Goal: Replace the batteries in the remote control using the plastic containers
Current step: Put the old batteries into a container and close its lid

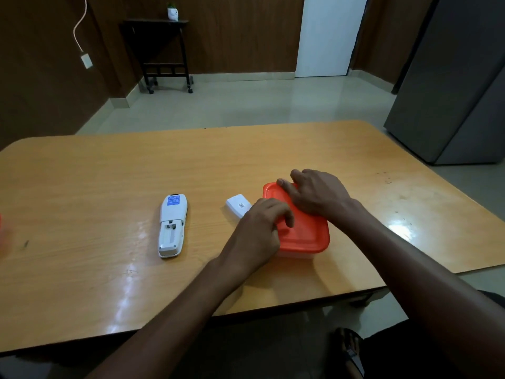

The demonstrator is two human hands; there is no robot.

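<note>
A white remote control [172, 225] lies face down on the wooden table [109, 173], its battery compartment open and showing no batteries. Its white battery cover [238, 205] lies to the right of it. Further right stands a clear plastic container with an orange lid [306, 233]. My left hand [259, 231] rests on the lid's near-left edge with fingers curled over it. My right hand [314, 192] lies flat across the lid's far side, fingertips at the far-left corner. The container's contents are hidden.
A sliver of something orange-red [1, 231] shows at the table's left edge. Beyond the table are a dark side table on wheels [164, 50], a white door [328, 36] and a grey fridge [459, 77]. My sandalled foot [352, 351] is under the near table edge.
</note>
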